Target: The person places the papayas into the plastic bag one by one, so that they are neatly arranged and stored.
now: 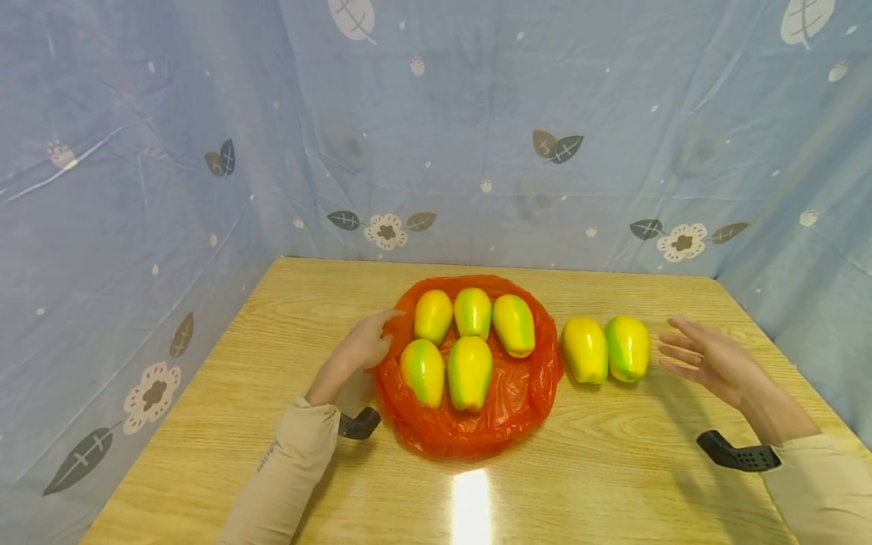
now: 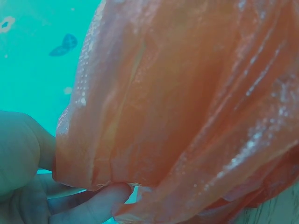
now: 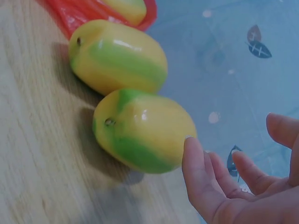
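Observation:
A red plastic bag [image 1: 504, 393] lies spread wide on the table, with several yellow-green, papaya-like fruits [image 1: 470, 375] inside. At its left rim my left hand [image 1: 361, 348] holds the plastic; in the left wrist view the red film [image 2: 154, 116] runs between the thumb side and the fingers [image 2: 93, 205]. Two more such fruits lie side by side right of the bag, a left one [image 1: 584, 350] and a right one [image 1: 628, 348]. Just right of that pair, my right hand [image 1: 711, 359] hovers with its fingers spread, holding nothing. Its fingertips overlap the nearer fruit [image 3: 145, 133] in the right wrist view.
The wooden table [image 1: 286, 318] carries everything. Blue patterned cloth [image 1: 477, 151] hangs behind it and at both sides. Each wrist wears a black device, one on the left [image 1: 359, 424] and one on the right [image 1: 739, 454].

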A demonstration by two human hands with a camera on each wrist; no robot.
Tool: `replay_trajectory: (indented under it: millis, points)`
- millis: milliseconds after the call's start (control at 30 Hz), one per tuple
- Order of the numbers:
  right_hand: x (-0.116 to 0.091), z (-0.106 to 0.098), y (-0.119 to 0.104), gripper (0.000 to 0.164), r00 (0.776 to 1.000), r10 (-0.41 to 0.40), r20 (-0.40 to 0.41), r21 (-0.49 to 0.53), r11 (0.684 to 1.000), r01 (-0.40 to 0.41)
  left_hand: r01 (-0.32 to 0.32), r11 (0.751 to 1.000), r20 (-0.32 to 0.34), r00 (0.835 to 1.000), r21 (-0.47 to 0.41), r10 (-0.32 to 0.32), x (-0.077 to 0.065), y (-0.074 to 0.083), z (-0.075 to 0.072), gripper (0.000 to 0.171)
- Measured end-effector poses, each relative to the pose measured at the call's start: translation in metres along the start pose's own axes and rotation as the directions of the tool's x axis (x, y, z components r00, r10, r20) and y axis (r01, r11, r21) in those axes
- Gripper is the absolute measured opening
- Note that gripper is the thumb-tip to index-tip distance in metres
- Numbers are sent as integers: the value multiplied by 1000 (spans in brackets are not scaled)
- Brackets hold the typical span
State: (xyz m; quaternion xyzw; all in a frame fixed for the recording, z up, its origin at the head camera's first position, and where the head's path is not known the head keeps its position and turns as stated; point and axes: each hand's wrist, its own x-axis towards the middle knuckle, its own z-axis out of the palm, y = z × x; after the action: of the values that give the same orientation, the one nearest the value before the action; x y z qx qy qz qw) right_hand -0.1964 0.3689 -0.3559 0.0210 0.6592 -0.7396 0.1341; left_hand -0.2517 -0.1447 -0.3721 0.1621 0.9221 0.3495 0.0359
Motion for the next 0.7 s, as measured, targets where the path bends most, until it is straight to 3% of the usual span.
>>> replay_trajectory:
  millis: [333, 567, 700]
  points:
    - [8, -1, 14, 27, 997, 55, -57, -38, 998, -57, -6, 1000, -9, 1000, 22, 6, 1, -1, 2, 48]
    - [16, 3, 22, 74, 993, 76, -89, -146, 985, -88, -29, 999, -20, 999, 30, 30, 0, 0, 1, 48]
    - [20, 5, 25, 80, 989, 98, -107, -133, 985, -112, -28, 999, -23, 999, 42, 29, -1, 0, 0, 48]
